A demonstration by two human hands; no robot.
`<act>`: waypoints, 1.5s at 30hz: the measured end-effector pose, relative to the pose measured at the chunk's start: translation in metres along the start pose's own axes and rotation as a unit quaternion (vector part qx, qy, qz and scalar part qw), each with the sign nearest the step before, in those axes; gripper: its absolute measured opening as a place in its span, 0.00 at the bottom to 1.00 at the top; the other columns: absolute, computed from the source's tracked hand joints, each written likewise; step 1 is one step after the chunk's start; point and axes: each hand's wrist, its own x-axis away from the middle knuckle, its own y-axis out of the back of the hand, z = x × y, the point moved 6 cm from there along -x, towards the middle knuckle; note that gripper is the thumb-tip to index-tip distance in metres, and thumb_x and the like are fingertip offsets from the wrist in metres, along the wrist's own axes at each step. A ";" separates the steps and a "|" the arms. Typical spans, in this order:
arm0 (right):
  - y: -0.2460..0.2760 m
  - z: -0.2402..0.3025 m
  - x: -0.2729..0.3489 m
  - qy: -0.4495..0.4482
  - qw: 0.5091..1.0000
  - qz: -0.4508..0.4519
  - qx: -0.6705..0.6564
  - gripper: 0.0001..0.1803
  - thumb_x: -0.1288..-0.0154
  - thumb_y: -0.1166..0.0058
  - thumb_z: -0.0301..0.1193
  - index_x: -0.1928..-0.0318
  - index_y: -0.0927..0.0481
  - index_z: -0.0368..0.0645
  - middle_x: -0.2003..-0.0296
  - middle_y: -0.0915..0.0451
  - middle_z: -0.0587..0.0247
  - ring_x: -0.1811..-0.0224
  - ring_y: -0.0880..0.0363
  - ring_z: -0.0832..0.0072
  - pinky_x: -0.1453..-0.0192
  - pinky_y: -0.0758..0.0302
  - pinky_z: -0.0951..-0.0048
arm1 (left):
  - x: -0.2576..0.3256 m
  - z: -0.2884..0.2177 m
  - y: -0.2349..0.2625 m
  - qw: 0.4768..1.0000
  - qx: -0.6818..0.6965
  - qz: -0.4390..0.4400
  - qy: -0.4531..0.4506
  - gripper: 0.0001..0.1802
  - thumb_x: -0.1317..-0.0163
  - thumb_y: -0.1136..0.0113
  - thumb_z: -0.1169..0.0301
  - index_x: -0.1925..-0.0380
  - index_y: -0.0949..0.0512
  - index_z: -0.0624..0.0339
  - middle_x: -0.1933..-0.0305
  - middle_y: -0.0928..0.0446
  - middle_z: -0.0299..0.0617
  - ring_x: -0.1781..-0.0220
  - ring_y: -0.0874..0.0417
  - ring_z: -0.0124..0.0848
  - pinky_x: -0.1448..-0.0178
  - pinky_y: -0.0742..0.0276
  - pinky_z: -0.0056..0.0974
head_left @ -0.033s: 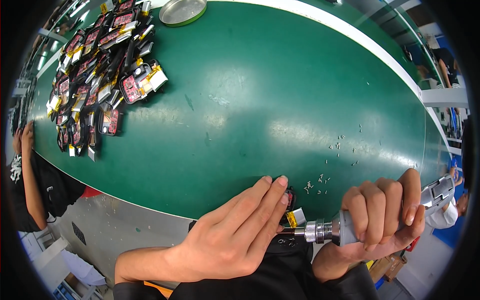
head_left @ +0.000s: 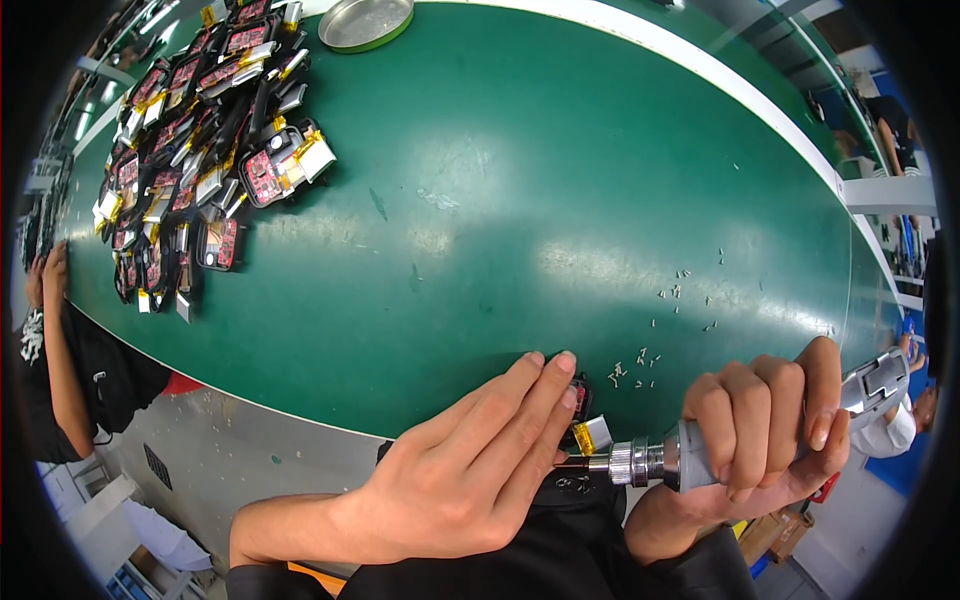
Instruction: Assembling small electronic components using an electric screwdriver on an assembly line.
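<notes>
In my right hand is a grey electric screwdriver, the fingers wrapped round its body. Its thin bit points left and runs in under my left hand. That hand lies with long, close-set fingers over a small black device housing, gripping it at the table's near edge. Part of a red circuit board shows past the fingertips. A silver battery with yellow tape sticks out beside the fingers. Most of the housing, my left thumb and the bit's tip are hidden. Loose small screws lie just beyond the device.
On the green table, a heap of similar opened devices with batteries sits at the far left. A round metal tray stands at the back. More screws are scattered at right. Another person's arm rests at the left edge.
</notes>
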 end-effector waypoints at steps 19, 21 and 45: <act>0.000 0.014 -0.008 0.046 0.999 -0.022 0.000 0.10 0.31 0.56 0.33 0.69 0.36 0.45 0.85 0.33 0.67 0.89 0.34 0.77 0.79 0.37 0.75 | -0.001 0.000 0.002 0.999 0.023 0.011 0.021 0.19 0.52 0.37 0.71 0.64 0.20 0.77 0.54 0.21 0.57 0.53 0.19 0.46 0.50 0.19 0.39; -0.003 0.018 -0.014 0.045 0.999 -0.008 0.024 0.10 0.30 0.56 0.34 0.69 0.37 0.44 0.85 0.34 0.67 0.88 0.35 0.78 0.79 0.37 0.75 | 0.000 0.001 0.001 1.000 0.012 0.006 0.010 0.19 0.52 0.36 0.70 0.64 0.20 0.77 0.54 0.20 0.56 0.53 0.19 0.46 0.50 0.19 0.39; -0.021 -0.009 -0.032 -0.051 0.973 0.113 0.195 0.12 0.34 0.51 0.31 0.73 0.38 0.45 0.91 0.35 0.70 0.93 0.35 0.79 0.83 0.37 0.78 | -0.002 -0.003 -0.002 0.997 -0.065 -0.015 -0.047 0.10 0.43 0.42 0.75 0.69 0.19 0.75 0.59 0.18 0.53 0.57 0.18 0.42 0.53 0.19 0.35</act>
